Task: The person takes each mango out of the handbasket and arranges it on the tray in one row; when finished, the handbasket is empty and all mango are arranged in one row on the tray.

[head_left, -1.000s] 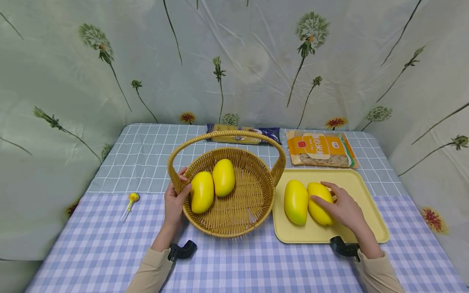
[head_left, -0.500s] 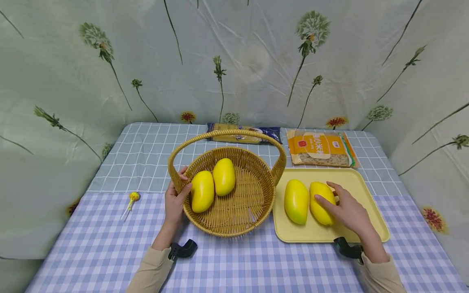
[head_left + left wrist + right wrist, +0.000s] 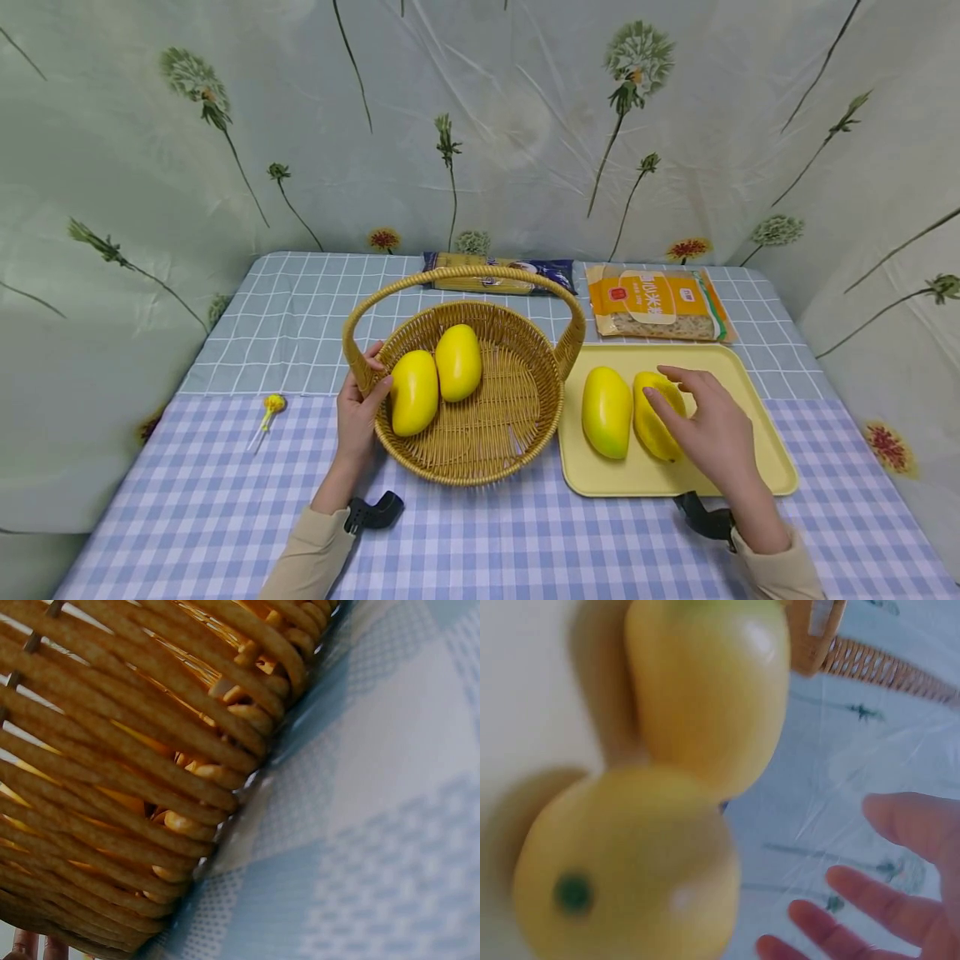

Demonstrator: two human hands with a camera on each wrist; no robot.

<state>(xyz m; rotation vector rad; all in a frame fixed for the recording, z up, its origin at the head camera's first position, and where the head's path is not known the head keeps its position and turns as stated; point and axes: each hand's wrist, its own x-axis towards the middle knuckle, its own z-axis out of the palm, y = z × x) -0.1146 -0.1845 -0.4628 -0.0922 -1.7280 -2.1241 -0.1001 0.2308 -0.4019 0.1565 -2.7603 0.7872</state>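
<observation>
A lollipop (image 3: 274, 403) lies at the left. My left hand (image 3: 356, 419) grips the wicker basket (image 3: 498, 408) by its left rim; two mangoes (image 3: 415, 393) rest inside. Just right, a yellow tray (image 3: 763, 462) bears two more mangoes (image 3: 607, 414); my right hand (image 3: 712, 427) hovers by the right-hand one, thumb and fingers apart.

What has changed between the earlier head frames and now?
The right hand has let go of the right mango on the tray and lifted away; the right wrist view shows it clear. That mango lies slightly further right than a second ago. Unchanged: the left hand holding the basket, and the two mangoes inside.
</observation>
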